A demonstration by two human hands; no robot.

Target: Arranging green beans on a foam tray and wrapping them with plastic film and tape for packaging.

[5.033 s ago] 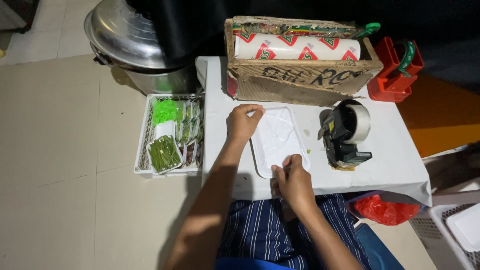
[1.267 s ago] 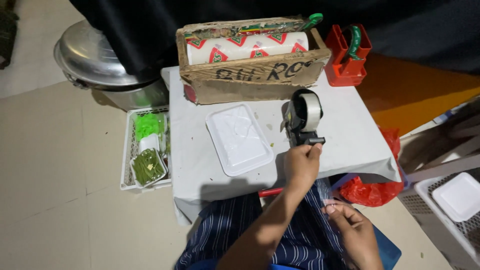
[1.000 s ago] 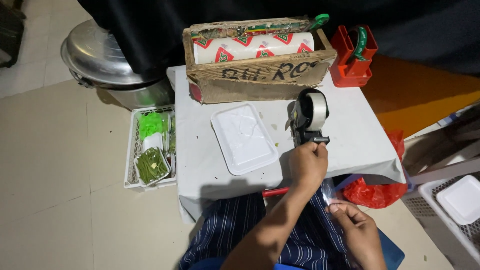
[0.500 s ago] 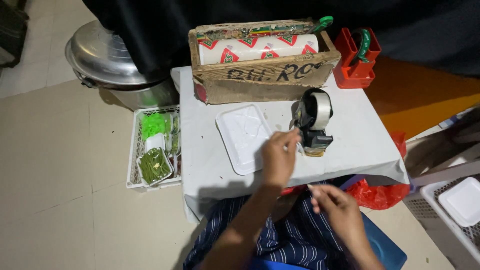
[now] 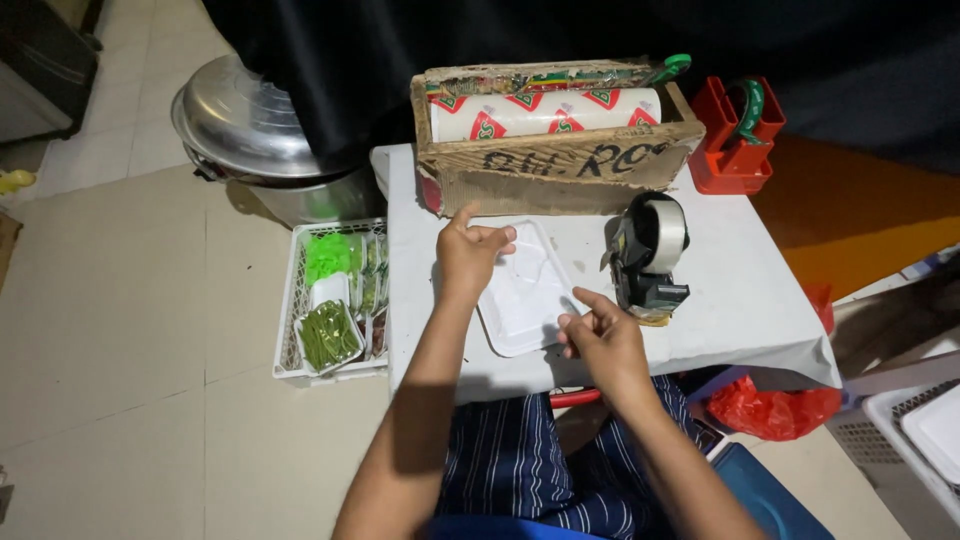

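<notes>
The right hand (image 5: 600,335) is being held at the near edge of the white foam container (image 5: 525,295), fingers pinched, perhaps on a strip of tape, though this cannot be told. The left hand (image 5: 468,255) is being pressed on its lid, fingers loosely curled. Beyond, the tape dispenser (image 5: 648,255) is being left idle; the lid is best kept flat

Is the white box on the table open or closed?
Closed: the white foam box lies flat, lid down, under the left hand and right hand.

A white-covered table (image 5: 740,300) carries a foam tray (image 5: 525,295), tape dispenser (image 5: 648,255) and cardboard box (image 5: 555,160).
</notes>
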